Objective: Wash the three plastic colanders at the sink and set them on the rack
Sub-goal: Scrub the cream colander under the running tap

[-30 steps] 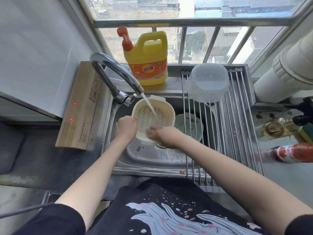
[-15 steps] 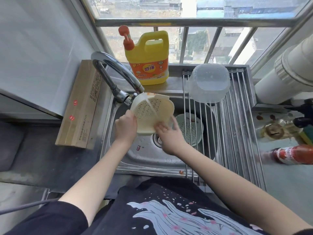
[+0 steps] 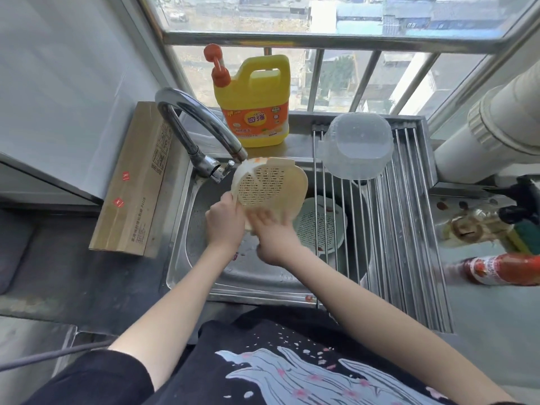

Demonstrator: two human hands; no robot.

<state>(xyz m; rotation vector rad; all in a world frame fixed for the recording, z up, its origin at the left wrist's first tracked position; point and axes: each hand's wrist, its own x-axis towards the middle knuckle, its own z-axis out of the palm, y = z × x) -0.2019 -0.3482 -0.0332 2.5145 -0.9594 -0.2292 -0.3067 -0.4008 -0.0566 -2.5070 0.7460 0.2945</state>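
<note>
A cream plastic colander [image 3: 268, 185] is tipped up on edge under the tap [image 3: 201, 124], and water runs onto its slotted bottom. My left hand [image 3: 225, 220] grips its left rim. With straight fingers, my right hand [image 3: 274, 238] presses flat against its lower side. A white colander [image 3: 318, 226] lies in the sink [image 3: 204, 258], partly under the rack bars. A clear plastic bowl-shaped colander [image 3: 356, 144] sits upside down on the steel roll-up rack [image 3: 409, 229].
A yellow detergent jug [image 3: 254, 103] stands behind the sink. A cardboard box [image 3: 134, 182] lies left of the tap. Right of the rack are a red sauce bottle [image 3: 502, 270], a glass bottle [image 3: 473, 226] and a white pipe [image 3: 496, 124].
The cream colander went from lying open side up under the water to tilted on edge, bottom facing me. My right hand moved from its rim to flat against its underside.
</note>
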